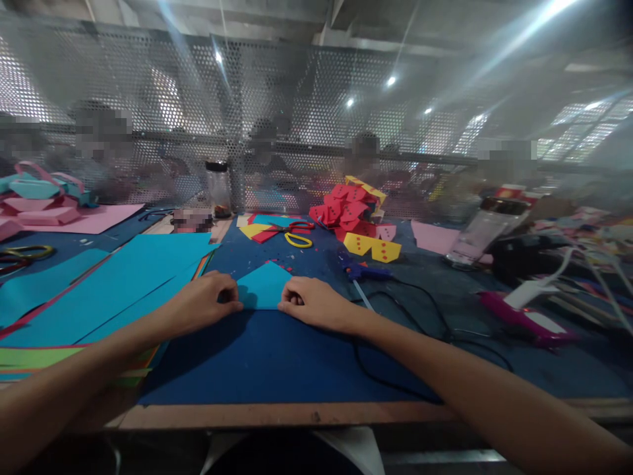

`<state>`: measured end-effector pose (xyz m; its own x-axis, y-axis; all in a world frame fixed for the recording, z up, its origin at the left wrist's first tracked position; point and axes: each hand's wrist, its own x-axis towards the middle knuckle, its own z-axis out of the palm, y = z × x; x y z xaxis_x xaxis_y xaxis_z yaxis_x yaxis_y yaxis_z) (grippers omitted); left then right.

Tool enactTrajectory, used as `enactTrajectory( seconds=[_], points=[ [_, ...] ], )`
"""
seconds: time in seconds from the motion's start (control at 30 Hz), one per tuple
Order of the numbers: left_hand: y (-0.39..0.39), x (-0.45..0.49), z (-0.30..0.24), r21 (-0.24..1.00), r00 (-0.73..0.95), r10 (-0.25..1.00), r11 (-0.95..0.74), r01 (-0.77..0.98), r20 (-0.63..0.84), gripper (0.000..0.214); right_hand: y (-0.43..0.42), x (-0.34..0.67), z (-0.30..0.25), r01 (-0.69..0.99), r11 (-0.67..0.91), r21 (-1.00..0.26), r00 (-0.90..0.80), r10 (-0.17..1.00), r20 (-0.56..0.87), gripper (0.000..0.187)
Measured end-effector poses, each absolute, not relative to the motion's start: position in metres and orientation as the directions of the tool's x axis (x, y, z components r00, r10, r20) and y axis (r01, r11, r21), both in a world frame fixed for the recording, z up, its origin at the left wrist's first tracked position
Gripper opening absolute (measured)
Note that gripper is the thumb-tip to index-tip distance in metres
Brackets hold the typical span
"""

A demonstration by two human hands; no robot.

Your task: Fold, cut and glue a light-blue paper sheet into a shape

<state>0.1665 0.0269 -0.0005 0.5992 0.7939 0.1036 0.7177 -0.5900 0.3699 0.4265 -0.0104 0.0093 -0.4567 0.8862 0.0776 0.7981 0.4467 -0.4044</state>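
Paper (264, 285), a small cyan piece peaked at its far edge, lay flat on the blue mat (257, 359); left hand (205, 300) and right hand (309, 300), fingers curled, pinched its near corners

Lighting and picture quality, head view: dim workbench under hazy overhead lamps.

Small round ceiling lamps (391, 80) throw pale streaks of flare across the upper frame, strongest top right; grey perforated metal screen (306, 119) washed with milky haze, figures behind it soft and blurred. Dark blue table mat (267, 359) moderately lit, colours muted; soft shadow lies under the left hand (205, 302) and forearm, fainter under the right hand (311, 301). Wide-angle bending at the edges: forearms swell toward the lower corners, wooden table edge (277, 415) bows. Right-side clutter smeared, low in detail; lower border nearly black.
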Motion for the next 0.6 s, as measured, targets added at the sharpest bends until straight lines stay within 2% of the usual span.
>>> enactTrajectory(
  seconds=[0.17, 0.4, 0.5, 0.6],
  points=[
    [0.028, 0.168, -0.003, 0.36, 0.597, 0.792, -0.598, 0.716, 0.127, 0.024, -0.013, 0.423, 0.009, 0.82, 0.425, -0.383, -0.426, 0.901, 0.087, 0.014],
    [0.022, 0.172, -0.003, 0.472, 0.634, 0.757, -0.623, 0.624, 0.161, 0.01, -0.014, 0.42, 0.011, 0.849, 0.39, -0.356, -0.392, 0.917, 0.07, 0.01],
    [0.015, 0.175, -0.001, 0.435, 0.679, 0.701, -0.692, 0.576, 0.216, 0.013, -0.013, 0.42, 0.011, 0.855, 0.387, -0.345, -0.39, 0.919, 0.066, 0.011],
    [0.013, 0.173, -0.003, 0.332, 0.764, 0.593, -0.796, 0.507, 0.255, 0.027, -0.012, 0.42, 0.01, 0.856, 0.391, -0.339, -0.394, 0.917, 0.064, 0.011]
  ],
)
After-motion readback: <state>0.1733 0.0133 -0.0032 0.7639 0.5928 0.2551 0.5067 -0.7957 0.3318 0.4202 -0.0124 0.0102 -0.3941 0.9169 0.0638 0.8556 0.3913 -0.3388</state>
